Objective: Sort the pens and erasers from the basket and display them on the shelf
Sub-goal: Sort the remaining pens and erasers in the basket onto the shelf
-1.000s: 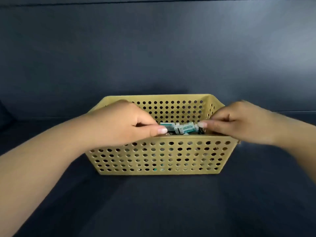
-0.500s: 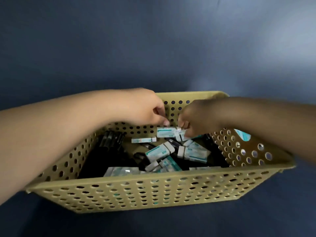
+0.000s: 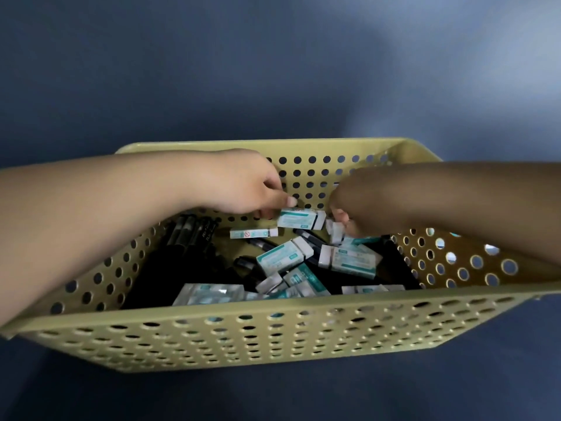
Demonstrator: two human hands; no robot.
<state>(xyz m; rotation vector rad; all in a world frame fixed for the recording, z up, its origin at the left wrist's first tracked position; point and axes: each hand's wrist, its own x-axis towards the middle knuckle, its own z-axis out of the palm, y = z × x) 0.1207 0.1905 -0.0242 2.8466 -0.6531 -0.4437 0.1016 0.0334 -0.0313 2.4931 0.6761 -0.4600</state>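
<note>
Yellow perforated basket (image 3: 273,332) holds loose erasers (image 3: 283,256) and black pens (image 3: 191,235). Left hand (image 3: 239,183) fingers pinched on one eraser (image 3: 300,218) by the far wall. Right hand (image 3: 361,205) curled, fingers touching small white eraser (image 3: 336,232); grip unclear.

Dim, soft-focus; brighter upper right; wide-angle bowing
</note>
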